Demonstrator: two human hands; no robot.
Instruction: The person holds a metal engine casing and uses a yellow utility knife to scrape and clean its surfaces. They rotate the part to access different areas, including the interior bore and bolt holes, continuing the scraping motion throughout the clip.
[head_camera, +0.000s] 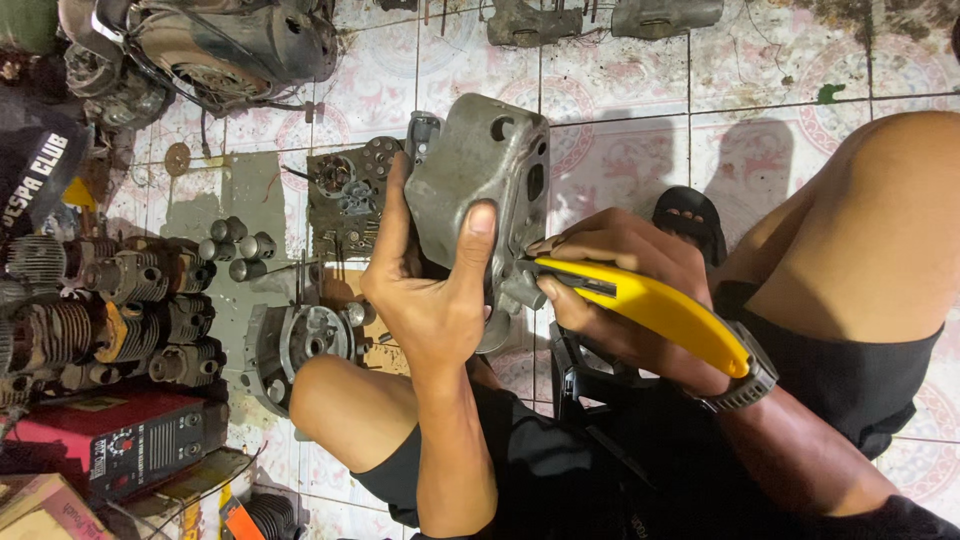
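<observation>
A grey cast-metal engine casing (480, 180) was held up near the centre of the view, just above the lap. It was grasped by the left hand (425, 290), whose thumb was pressed flat up the casing's front face while the fingers were wrapped round its far edge at about nine o'clock. At three o'clock from that hand, a yellow-handled utility knife (650, 305) was clenched in the right hand (620, 285), and its dark tip was laid against a small lug at the casing's lower edge, at roughly six o'clock on the part. A dark wristwatch (750, 375) was worn on the right wrist. Bare knees were seen at eight and at two o'clock, and black shorts (560, 460) were seen at six. A black sandal (690, 220) was set on the patterned floor tiles (620, 130) just beyond the right hand.

Farther off, at nine o'clock, a round engine housing (300, 345) and a grimy plate of small parts (345, 200) lay on the floor. Beyond these, finned cylinders (130, 320) were ranged in rows, with a red machine box (120, 440) at eight o'clock. At eleven o'clock, farthest away, a large dark engine block (230, 45) was seen.
</observation>
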